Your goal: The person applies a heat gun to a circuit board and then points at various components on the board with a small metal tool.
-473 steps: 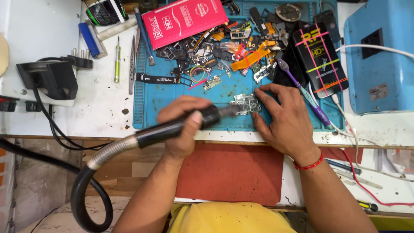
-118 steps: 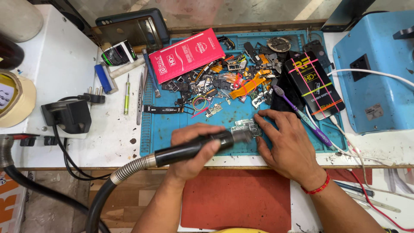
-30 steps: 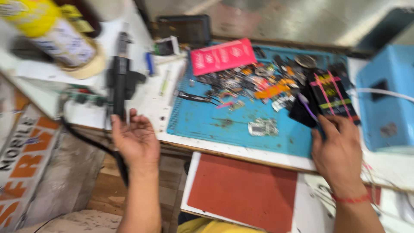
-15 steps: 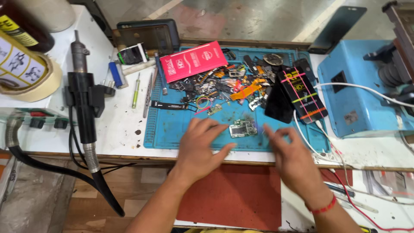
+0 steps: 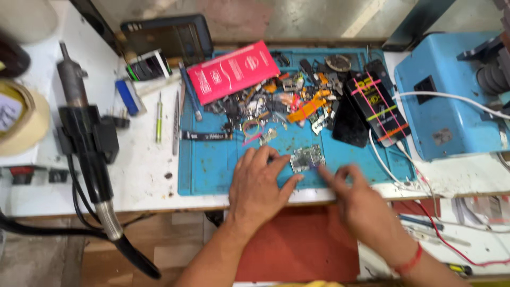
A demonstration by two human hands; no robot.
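Observation:
A small silver circuit board (image 5: 307,158) lies on the blue work mat (image 5: 212,165) near its front edge. My left hand (image 5: 259,186) rests flat on the mat with fingers spread, fingertips touching the board's left side. My right hand (image 5: 357,203) reaches in from the right, its blurred fingertips at the board's right edge; whether it pinches anything is unclear. The black hot-air handle (image 5: 85,138) sits in its stand at the left, away from both hands, with its hose hanging off the bench.
A heap of small phone parts (image 5: 281,103), a red packet (image 5: 232,70) and a black phone wrapped in coloured bands (image 5: 378,106) crowd the mat's far side. A blue machine (image 5: 451,101) stands right, tweezers and a screwdriver (image 5: 158,117) left, a tape roll (image 5: 21,119) far left.
The hot-air handle went from my left hand back into its stand at the left. Both hands returned to the circuit board on the mat.

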